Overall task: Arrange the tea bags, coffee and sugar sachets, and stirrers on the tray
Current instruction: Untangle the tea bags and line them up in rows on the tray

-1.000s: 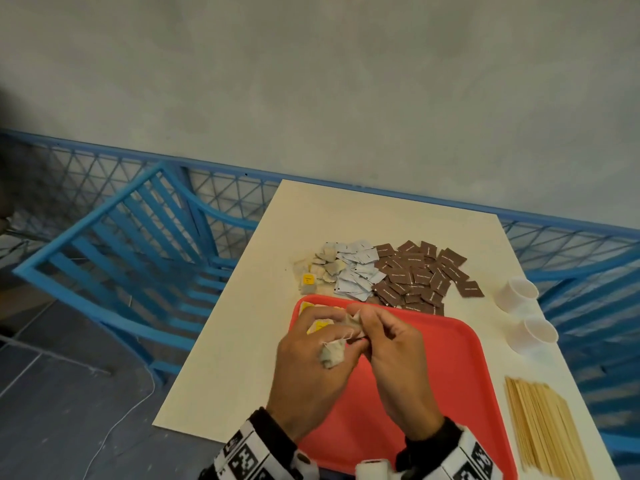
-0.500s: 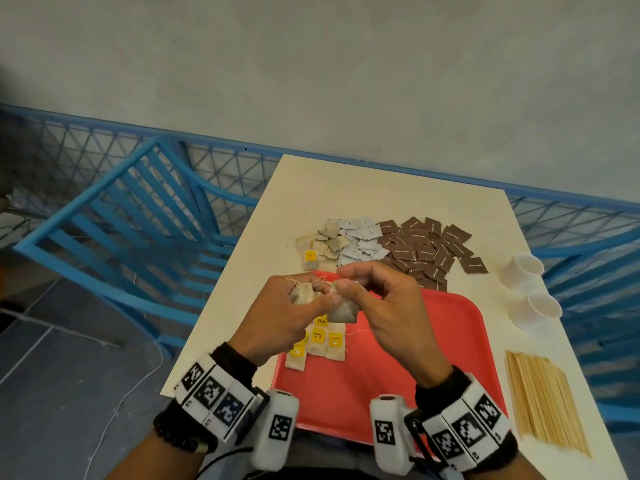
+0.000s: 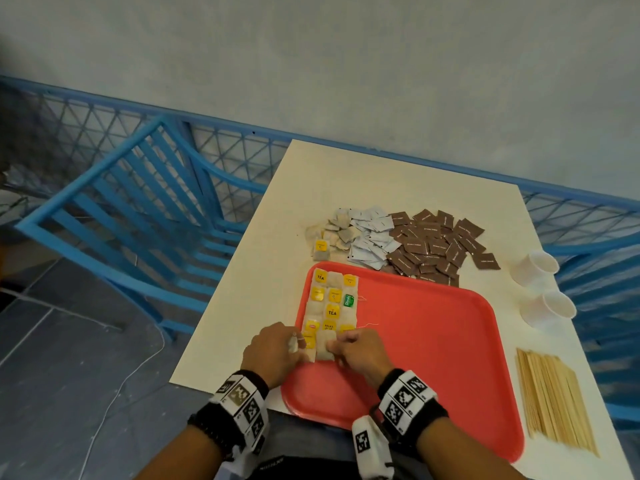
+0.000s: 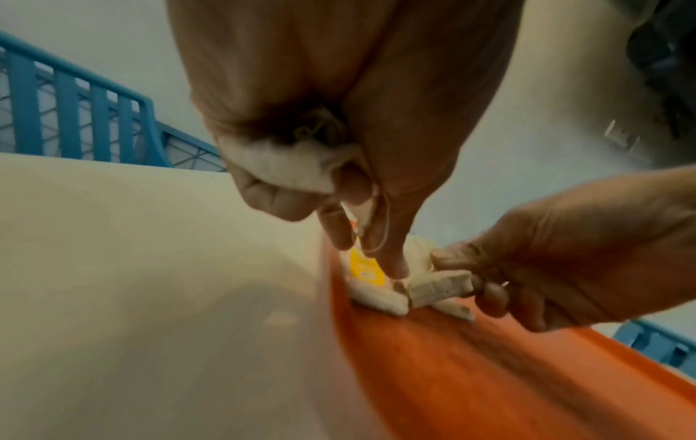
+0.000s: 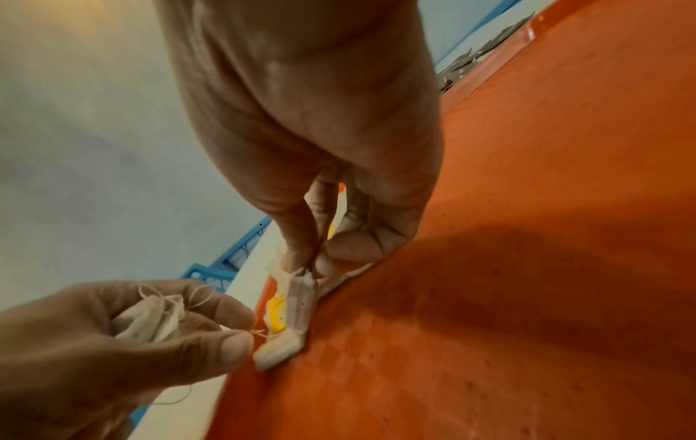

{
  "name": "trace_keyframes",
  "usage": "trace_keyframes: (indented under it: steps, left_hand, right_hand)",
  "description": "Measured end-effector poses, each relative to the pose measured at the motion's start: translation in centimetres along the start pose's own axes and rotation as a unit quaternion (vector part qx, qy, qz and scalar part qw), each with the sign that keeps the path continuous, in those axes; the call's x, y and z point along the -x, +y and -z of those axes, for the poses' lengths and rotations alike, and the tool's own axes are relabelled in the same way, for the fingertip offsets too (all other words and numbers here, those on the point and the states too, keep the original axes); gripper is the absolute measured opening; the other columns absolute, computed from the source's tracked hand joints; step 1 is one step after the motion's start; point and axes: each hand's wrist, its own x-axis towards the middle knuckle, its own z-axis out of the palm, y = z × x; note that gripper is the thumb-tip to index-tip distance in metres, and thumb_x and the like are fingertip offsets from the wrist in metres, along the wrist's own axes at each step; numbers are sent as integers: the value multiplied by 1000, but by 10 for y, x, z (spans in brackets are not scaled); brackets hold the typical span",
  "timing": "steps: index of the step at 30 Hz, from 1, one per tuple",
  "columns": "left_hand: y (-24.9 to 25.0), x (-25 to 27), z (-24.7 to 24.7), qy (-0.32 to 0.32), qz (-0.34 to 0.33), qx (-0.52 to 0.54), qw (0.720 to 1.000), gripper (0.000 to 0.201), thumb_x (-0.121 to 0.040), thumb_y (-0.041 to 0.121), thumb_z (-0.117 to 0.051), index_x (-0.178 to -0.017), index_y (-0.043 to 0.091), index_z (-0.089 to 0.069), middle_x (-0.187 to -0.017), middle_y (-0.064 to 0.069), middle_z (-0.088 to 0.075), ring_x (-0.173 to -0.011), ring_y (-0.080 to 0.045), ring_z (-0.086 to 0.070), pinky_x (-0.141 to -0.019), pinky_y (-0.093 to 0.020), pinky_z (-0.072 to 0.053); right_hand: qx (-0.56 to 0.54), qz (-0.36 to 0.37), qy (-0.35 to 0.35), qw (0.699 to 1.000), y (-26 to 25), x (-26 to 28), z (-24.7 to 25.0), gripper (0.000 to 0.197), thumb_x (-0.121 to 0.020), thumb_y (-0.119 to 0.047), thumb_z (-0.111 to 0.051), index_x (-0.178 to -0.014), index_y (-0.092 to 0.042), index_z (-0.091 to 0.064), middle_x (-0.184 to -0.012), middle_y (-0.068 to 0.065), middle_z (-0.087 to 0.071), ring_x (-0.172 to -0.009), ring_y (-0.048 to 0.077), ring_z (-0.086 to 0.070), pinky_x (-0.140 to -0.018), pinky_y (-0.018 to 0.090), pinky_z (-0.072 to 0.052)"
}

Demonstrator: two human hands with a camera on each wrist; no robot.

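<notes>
A red tray lies on the cream table. Rows of tea bags with yellow tags fill its left side. My right hand pinches one tea bag by its end and holds it against the tray at the near end of the rows. My left hand grips a bunched tea bag in its curled fingers, and its fingertips touch the row. Loose tea bags, white sachets and brown sachets are heaped beyond the tray. Wooden stirrers lie at the right.
Two white paper cups stand right of the tray near the table's edge. A blue slatted chair and blue lattice railing border the table on the left and behind. Grey floor lies below left.
Both hands have come down from mid-air onto the tray's near left part. The right hand has taken one tea bag down to the rows; the left keeps its bunched bag.
</notes>
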Motion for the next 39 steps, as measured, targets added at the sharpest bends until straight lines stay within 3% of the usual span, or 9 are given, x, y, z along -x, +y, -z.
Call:
trace_keyframes:
  steps: [8,13,18,23,25,28,30,34,39]
  left_hand:
    - [-10,-5,-13,-18,7,-37,999,25,-83,47,-69,-101,32,-60,-110,2,-57,-105,-26,-58,-87,-39,-49]
    - [-10,-6,-17,-16,2,-42,999,36,-83,49,-68,-113,31,-59,-110,1,-55,-107,-26,-57,-87,-39,-48]
    - [-6,-4,-14,-10,1,-53,999,37,-87,45,-65,-121,32,-58,-112,1,-54,-109,-27,-56,-88,-39,-48]
    - [7,4,12,34,-10,84,996,26,-84,44,-73,-100,23,-70,-93,7,-68,-83,-10,-64,-70,-24,-45]
    - [20,10,28,16,37,320,946,27,-89,40,-71,-93,13,-69,-66,6,-62,-50,-6,-54,-47,-19,-38]
    - [48,14,44,-107,127,648,744,29,-95,33,-63,-104,5,-64,-64,-2,-52,-45,-10,-45,-38,-21,-40]
    - [67,12,49,-149,159,718,661,25,-98,27,-59,-107,4,-62,-70,-7,-56,-51,-13,-53,-43,-21,-49]
    - [110,18,49,-192,118,738,637,8,-88,9,-64,-89,2,-59,-61,-10,-57,-56,-16,-55,-44,-23,-52]
    - [129,26,40,-182,102,780,590,23,-84,6,-59,-106,-1,-61,-100,-23,-60,-94,-30,-62,-100,-44,-49]
  right_hand:
    - [151,-1,45,987,-2,-7,-11,43,-78,-17,-81,-47,-16,-50,-56,2,-52,-51,14,-47,-51,27,-41]
    - [210,34,76,974,-6,-2,-11,28,-78,-24,-77,-81,-17,-50,-80,-1,-58,-75,20,-55,-58,30,-41]
    - [272,75,27,959,-6,1,-16,12,-82,-25,-70,-83,-24,-59,-98,2,-66,-92,22,-61,-74,33,-49]
    - [242,139,57,959,-29,18,3,10,-84,-29,-71,-79,-23,-66,-78,-5,-67,-74,13,-62,-69,33,-52]
    - [213,194,67,955,-48,35,25,11,-84,-27,-73,-78,-20,-69,-62,-8,-61,-57,4,-55,-57,23,-43]
    - [166,254,51,952,-73,64,59,9,-85,-24,-75,-78,-19,-73,-59,-9,-59,-52,1,-50,-52,15,-37]
    - [132,276,34,952,-82,80,74,7,-86,-25,-75,-80,-22,-74,-61,-10,-59,-53,-1,-48,-52,16,-38]
    - [114,289,33,950,-75,93,82,6,-88,-27,-74,-83,-23,-73,-65,-7,-65,-53,0,-47,-53,16,-38]
    - [70,270,106,954,-60,100,85,11,-88,-28,-73,-81,-22,-67,-67,-7,-65,-56,0,-52,-54,14,-40]
